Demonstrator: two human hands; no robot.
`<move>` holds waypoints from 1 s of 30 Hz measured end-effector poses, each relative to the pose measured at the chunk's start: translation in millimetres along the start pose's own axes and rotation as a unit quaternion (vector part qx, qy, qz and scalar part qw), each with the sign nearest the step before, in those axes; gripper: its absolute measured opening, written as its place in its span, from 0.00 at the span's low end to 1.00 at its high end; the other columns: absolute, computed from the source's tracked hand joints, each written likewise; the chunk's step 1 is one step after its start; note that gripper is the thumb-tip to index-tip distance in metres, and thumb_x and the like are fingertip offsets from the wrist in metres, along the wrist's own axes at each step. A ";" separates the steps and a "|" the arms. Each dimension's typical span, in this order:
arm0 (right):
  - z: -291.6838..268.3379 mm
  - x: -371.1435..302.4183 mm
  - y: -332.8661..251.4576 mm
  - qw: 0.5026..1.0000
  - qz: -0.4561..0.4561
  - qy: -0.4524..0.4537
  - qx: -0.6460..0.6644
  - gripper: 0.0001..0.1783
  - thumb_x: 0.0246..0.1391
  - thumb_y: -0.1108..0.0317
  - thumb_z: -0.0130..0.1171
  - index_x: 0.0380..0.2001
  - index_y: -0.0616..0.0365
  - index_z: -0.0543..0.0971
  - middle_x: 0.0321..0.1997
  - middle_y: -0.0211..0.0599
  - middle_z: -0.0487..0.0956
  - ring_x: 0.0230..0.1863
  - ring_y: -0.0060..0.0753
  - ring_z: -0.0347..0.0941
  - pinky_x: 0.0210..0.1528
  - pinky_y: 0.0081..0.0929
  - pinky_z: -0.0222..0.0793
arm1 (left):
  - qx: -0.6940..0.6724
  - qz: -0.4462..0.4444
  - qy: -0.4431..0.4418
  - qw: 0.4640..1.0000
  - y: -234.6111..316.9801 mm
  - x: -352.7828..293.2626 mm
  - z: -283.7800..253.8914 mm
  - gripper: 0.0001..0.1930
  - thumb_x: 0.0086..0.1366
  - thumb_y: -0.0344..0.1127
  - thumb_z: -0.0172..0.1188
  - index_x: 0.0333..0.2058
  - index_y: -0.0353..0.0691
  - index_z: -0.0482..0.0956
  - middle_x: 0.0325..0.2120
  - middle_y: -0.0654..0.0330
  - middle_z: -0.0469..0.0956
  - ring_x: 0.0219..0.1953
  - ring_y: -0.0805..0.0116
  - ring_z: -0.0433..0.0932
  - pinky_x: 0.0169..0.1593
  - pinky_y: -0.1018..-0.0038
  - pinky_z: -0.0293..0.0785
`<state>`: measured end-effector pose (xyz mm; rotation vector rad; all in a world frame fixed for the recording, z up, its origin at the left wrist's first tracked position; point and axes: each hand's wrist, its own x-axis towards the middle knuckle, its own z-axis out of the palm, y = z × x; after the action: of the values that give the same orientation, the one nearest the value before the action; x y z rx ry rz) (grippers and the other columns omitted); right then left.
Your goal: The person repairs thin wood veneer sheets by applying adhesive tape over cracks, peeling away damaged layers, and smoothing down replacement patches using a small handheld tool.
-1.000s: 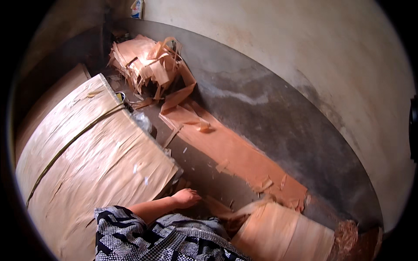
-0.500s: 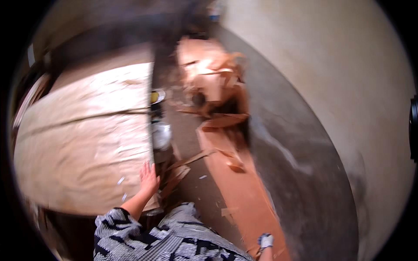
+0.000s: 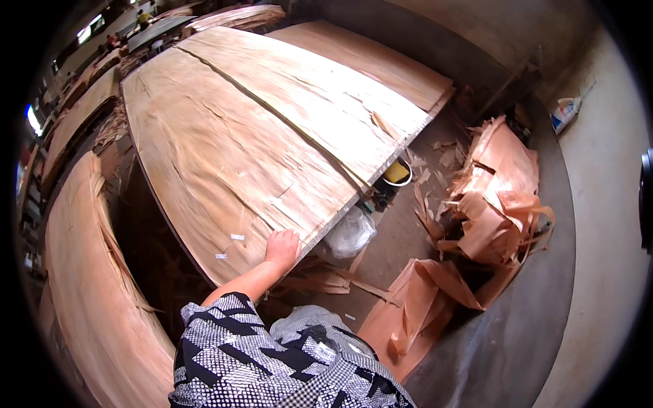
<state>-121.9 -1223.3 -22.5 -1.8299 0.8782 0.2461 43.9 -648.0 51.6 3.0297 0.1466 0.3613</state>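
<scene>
One left hand [image 3: 279,249] on pale veneer [image 3: 238,156], grip of fingers [image 3: 285,236] unclear, right hand out of view

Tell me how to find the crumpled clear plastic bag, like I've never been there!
Find the huge pale wooden sheet with a narrow dark band across it, where the person's left hand rests. Follow its right edge up from the hand; the crumpled clear plastic bag shows just past that edge. It's whitish and shiny, unlike the neighbouring round, white-rimmed container with yellow inside.
</scene>
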 end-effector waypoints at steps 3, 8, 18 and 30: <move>-6.8 84.3 -97.0 0.998 -0.059 -0.028 0.003 0.02 0.48 0.71 0.54 0.26 0.55 0.72 0.17 0.29 0.70 0.16 0.22 0.64 0.16 0.21 0.61 | 0.003 -0.098 -0.111 0.989 31.5 12.9 -4.5 0.29 0.57 0.47 0.53 0.55 0.40 0.61 0.58 0.52 0.55 0.60 0.53 0.53 0.60 0.52 0.49; 1.9 189.2 -172.1 0.987 -0.106 -0.117 -0.032 0.02 0.46 0.73 0.55 0.25 0.56 0.73 0.18 0.30 0.72 0.17 0.24 0.65 0.18 0.23 0.63 | 0.026 -0.324 -0.107 0.940 49.3 -15.9 -0.8 0.37 0.58 0.50 0.52 0.61 0.42 0.49 0.64 0.52 0.39 0.65 0.49 0.38 0.61 0.44 0.39; -19.3 370.7 -169.7 0.932 -0.159 -0.254 -0.205 0.05 0.39 0.79 0.58 0.23 0.58 0.75 0.21 0.30 0.74 0.21 0.24 0.68 0.23 0.23 0.66 | 0.018 -0.495 -0.144 0.856 58.4 -47.4 -3.5 0.35 0.59 0.53 0.50 0.61 0.44 0.52 0.63 0.54 0.47 0.65 0.55 0.44 0.64 0.52 0.37; 54.7 425.2 -280.6 0.919 -0.242 -0.251 -0.183 0.08 0.51 0.76 0.48 0.35 0.55 0.72 0.19 0.31 0.71 0.14 0.23 0.65 0.14 0.21 0.61 | 0.027 -0.430 -0.132 0.893 59.0 103.0 -27.9 0.16 0.54 0.46 0.55 0.32 0.38 0.78 0.32 0.52 0.78 0.37 0.52 0.76 0.40 0.58 0.71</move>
<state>379.6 -1315.5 -73.1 -2.1207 0.0058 0.5585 141.9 -693.6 108.1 2.6510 1.4032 -0.1364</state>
